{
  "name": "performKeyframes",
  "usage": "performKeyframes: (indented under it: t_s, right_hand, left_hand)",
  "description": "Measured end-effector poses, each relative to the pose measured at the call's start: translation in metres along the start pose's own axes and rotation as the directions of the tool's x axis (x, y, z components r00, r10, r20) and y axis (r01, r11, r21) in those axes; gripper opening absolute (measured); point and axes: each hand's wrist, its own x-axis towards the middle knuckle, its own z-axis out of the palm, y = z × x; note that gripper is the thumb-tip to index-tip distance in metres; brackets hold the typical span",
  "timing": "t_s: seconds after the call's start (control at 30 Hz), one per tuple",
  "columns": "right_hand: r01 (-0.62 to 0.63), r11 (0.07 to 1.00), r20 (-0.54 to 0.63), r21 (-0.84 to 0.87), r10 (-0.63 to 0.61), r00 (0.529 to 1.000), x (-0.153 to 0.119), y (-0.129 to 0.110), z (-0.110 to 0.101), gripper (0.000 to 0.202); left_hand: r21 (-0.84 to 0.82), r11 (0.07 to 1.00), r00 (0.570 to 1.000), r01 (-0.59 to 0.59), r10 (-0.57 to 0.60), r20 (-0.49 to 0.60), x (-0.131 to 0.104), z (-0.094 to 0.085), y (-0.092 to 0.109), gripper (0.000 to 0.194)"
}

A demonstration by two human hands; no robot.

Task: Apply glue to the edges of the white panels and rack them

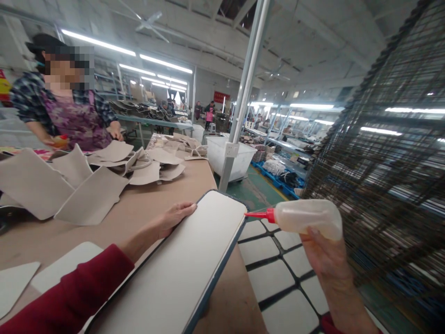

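Observation:
A long white panel with rounded corners and a dark blue rim (181,264) slants up from the bottom of the view over the table edge. My left hand (177,217) grips its left edge near the far end, thumb on top and the other fingers hidden beneath. In my right hand (323,250) is a translucent squeeze bottle (306,215), held sideways with its red nozzle pointing left. The nozzle tip meets or nearly meets the panel's rim at the far right corner. Pale liquid shows inside the bottle.
Beige curved pieces (93,190) are heaped on the brown table (194,181). White panels (271,273) lie on a dark rack at lower right. A metal post (227,171) and white bin (215,153) stand beyond. Wire racks (389,153) rise at right. A person (73,111) stands across the table.

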Motion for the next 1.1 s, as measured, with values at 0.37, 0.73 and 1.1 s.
performKeyframes:
  t_s: [0.37, 0.73, 1.1]
  right_hand:
    - [-0.056, 0.998, -0.026, 0.032, 0.057, 0.998, 0.009, 0.004, -0.002, 0.035]
    - [0.041, 0.998, 0.019, 0.056, -0.042, 0.999, 0.023, -0.025, 0.003, 0.043]
    - [0.046, 0.999, 0.056, -0.015, -0.045, 0.997, 0.024, -0.034, -0.006, 0.034]
  left_hand:
    - [-0.017, 0.999, 0.999, 0.034, -0.034, 0.014, 0.001, 0.0, -0.004, 0.048]
    - [-0.018, 0.998, 0.998, 0.053, -0.053, 0.026, 0.006, 0.0, -0.015, 0.053]
    - [0.007, 1.0, 0.998, 0.014, -0.014, 0.062, 0.0, 0.005, -0.016, 0.047]
